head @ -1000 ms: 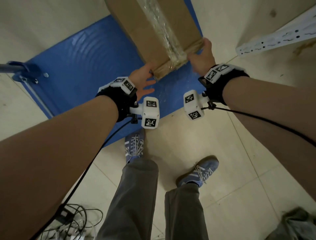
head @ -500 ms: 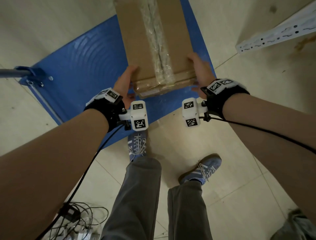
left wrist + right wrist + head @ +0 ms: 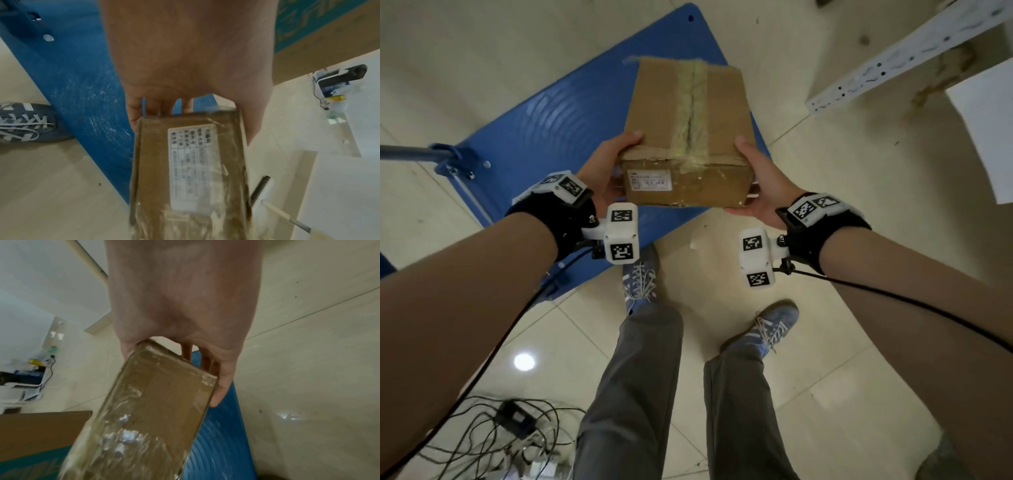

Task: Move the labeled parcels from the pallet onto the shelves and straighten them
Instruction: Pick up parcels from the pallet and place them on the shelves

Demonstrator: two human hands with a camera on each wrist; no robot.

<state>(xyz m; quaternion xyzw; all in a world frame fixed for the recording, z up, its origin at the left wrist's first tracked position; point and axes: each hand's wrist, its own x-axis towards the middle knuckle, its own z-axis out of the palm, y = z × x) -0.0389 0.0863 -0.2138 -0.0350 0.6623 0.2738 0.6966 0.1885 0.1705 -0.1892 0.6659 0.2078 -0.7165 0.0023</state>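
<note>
Head view: at frame centre the parcel (image 3: 688, 144) is held above the blue pallet (image 3: 544, 126), left hand (image 3: 602, 168) and right hand (image 3: 760, 181) each gripping one near corner, thumbs on top; a shelf rail (image 3: 893, 58) crosses the upper right. Left wrist view: fingers (image 3: 154, 107) curl under the box beside its white label (image 3: 189, 168). Right wrist view: fingers (image 3: 220, 386) wrap the taped end.
</note>
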